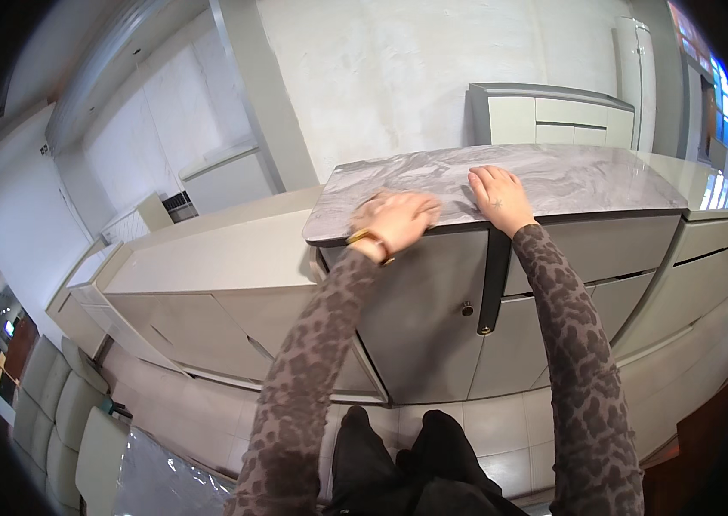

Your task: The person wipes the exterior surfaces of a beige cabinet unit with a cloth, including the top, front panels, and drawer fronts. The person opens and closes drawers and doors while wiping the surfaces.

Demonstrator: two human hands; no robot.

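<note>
A sideboard with a grey marble-patterned top (570, 174) and grey doors (422, 309) stands in front of me. My right hand (503, 197) rests palm down near the front edge of that top, with nothing seen in it. To its left, my left hand (399, 222) is over the same surface, blurred by motion. A brownish blur shows beside its fingers, and I cannot tell whether it is a cloth or the moving hand itself. Below the hands, a dark vertical strip (496, 277) runs down the front next to a small round knob (466, 309).
A long cream low cabinet (209, 258) adjoins on the left, a glossy pale cabinet (712, 242) on the right. Another cabinet (557, 116) stands by the back wall. Grey upholstered seating (73, 400) and clear plastic wrapping (164, 471) are at lower left. Floor tiles (506, 419) lie underfoot.
</note>
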